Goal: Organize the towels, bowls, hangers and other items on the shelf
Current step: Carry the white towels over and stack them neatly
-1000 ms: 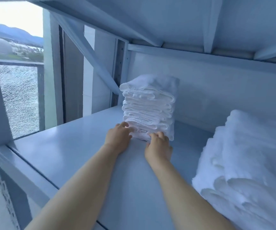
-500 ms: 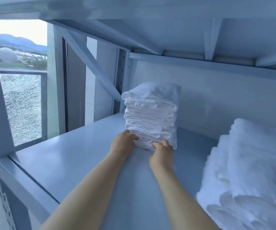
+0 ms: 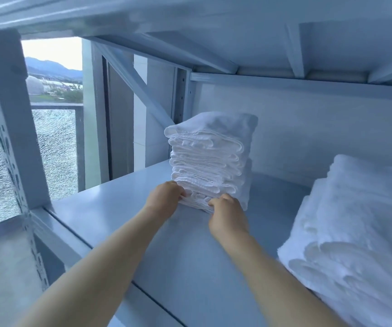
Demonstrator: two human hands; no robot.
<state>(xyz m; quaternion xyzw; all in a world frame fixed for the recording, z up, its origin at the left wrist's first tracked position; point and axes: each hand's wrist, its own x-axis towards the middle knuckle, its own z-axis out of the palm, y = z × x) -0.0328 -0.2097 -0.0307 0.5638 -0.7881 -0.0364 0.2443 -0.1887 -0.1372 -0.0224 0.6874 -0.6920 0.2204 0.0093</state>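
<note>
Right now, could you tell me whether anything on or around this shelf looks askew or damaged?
The glass panel left of the shelf is covered in a web of fine cracks, as if shattered. The towel stack stands fairly straight, with the left hand and right hand pinching its bottom layers.

We stretch both bare forearms forward, side by side, with the wrists nearly straight. Our left hand (image 3: 164,200) lies knuckles up, fingers curled into the lower folds of the towel stack (image 3: 210,159) at its left corner. Our right hand (image 3: 228,215), near it but not touching it, curls its fingers onto the bottom folds at the front.
</note>
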